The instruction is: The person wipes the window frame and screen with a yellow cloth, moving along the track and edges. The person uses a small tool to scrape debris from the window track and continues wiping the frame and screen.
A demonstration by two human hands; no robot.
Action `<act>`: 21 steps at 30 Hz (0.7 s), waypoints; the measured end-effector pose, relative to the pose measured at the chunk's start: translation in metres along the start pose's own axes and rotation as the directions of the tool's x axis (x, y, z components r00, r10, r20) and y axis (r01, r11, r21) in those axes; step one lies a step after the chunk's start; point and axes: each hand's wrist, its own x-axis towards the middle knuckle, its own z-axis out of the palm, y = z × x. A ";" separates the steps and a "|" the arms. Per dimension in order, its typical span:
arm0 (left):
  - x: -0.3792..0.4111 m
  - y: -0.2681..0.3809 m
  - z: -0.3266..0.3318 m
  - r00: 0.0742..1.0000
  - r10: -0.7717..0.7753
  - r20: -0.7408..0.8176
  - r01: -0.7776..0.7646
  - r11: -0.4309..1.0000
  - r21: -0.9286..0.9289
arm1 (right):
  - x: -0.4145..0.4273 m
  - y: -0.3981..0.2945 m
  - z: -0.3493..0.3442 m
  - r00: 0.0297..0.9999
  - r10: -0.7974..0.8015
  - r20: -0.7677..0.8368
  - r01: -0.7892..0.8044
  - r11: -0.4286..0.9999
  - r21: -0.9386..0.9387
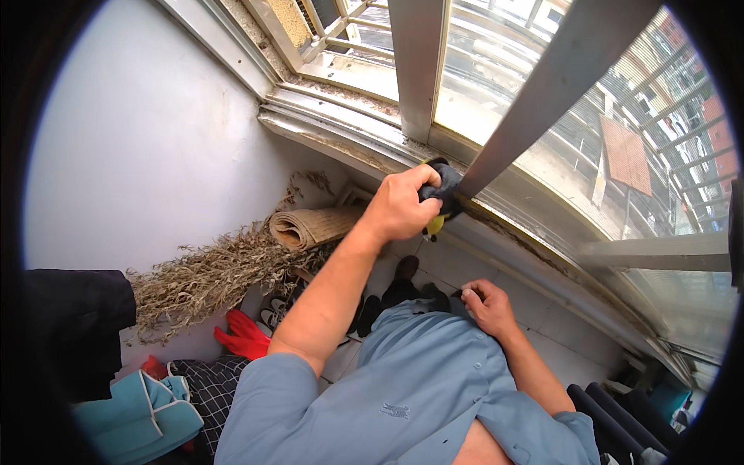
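My left hand [404, 203] reaches forward to the window and grips a bunched dark grey cloth [446, 185] with yellow patches. The cloth presses on the sill track at the foot of a metal window frame upright [540, 93]. Dirt lines the metal window track [517, 232] to the right of the cloth. My right hand [489, 307] hangs before my belly, close to the blue shirt [407, 383], with its fingers curled. Its palm is turned away, so whether anything is in it cannot be seen.
A rolled woven mat [314, 226] and dried plant stalks [197, 285] lie by the white wall [151, 128]. Red rubber gloves [244, 336], sneakers [273, 311] and a teal cloth item [145, 410] are at the left. Dark padded tubes [616, 421] stand at lower right.
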 end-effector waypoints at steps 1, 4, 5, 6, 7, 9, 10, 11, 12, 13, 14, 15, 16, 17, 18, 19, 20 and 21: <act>-0.001 0.000 -0.012 0.971 -0.142 0.190 0.161 0.983 -0.084 | 0.001 -0.002 0.001 1.000 -0.004 0.008 0.005 1.000 -0.031; -0.022 -0.020 -0.021 0.965 -0.145 0.220 0.242 0.814 -0.528 | 0.002 -0.005 0.007 0.996 -0.091 -0.010 0.091 0.996 -0.024; -0.028 -0.026 -0.026 0.973 -0.158 0.168 0.226 0.808 -0.544 | 0.005 -0.009 0.005 0.998 -0.067 -0.018 0.066 0.998 -0.016; -0.036 -0.023 -0.034 0.965 -0.215 0.151 0.263 0.766 -0.587 | 0.003 -0.013 0.004 0.999 -0.034 -0.028 0.034 0.999 0.000; -0.041 -0.020 -0.042 0.953 -0.271 0.135 0.294 0.719 -0.629 | 0.003 -0.016 0.004 0.999 -0.003 -0.038 0.004 1.000 0.014; -0.043 -0.028 -0.042 0.985 -0.156 -0.071 0.063 0.719 -0.692 | 0.002 -0.014 0.003 0.999 0.021 -0.042 -0.019 0.998 0.054; -0.039 -0.020 -0.038 0.979 -0.129 -0.156 -0.015 0.722 -0.691 | 0.002 -0.012 0.003 0.999 0.036 -0.038 -0.033 0.997 0.066; -0.033 -0.007 -0.032 0.965 -0.104 -0.240 -0.092 0.723 -0.684 | 0.003 -0.011 0.003 0.998 0.050 -0.034 -0.048 0.996 0.078; -0.027 0.002 -0.024 0.953 -0.101 -0.287 -0.128 0.723 -0.679 | 0.004 -0.011 0.003 0.999 0.040 -0.034 -0.038 0.997 0.065; -0.018 -0.002 -0.014 0.924 -0.020 -0.383 -0.189 0.845 -0.501 | 0.004 -0.013 0.005 0.999 0.029 -0.033 -0.028 0.998 0.053; -0.013 0.000 -0.006 0.923 0.021 -0.385 -0.155 0.935 -0.320 | 0.004 -0.015 0.007 0.999 0.019 -0.030 -0.017 0.999 0.041; -0.007 0.007 0.003 0.925 0.064 -0.374 -0.120 0.985 -0.128 | 0.005 -0.015 0.008 0.999 0.014 -0.030 -0.013 1.000 0.029; -0.003 0.003 0.016 0.901 0.201 -0.384 -0.202 0.979 0.038 | 0.007 -0.018 0.009 1.000 0.004 -0.023 -0.004 1.000 0.015; -0.003 -0.003 0.027 0.866 0.335 -0.372 -0.275 0.939 0.205 | 0.009 -0.020 0.009 1.000 -0.006 -0.014 0.006 1.000 0.001; -0.003 0.001 0.031 0.895 0.287 -0.341 -0.261 0.958 0.122 | 0.010 -0.020 0.008 1.000 -0.009 -0.019 0.009 1.000 0.004; -0.006 0.013 0.019 0.949 0.166 -0.270 -0.167 0.986 0.021 | 0.010 -0.020 0.009 1.000 -0.009 -0.024 0.009 1.000 0.009; -0.004 0.006 0.009 0.981 0.033 -0.193 -0.056 0.992 -0.116 | 0.009 -0.020 0.009 1.000 -0.009 -0.028 0.009 1.000 0.013; -0.006 -0.003 -0.003 0.989 -0.100 -0.112 0.071 0.969 -0.239 | 0.007 -0.021 0.009 1.000 -0.006 -0.012 0.006 1.000 0.006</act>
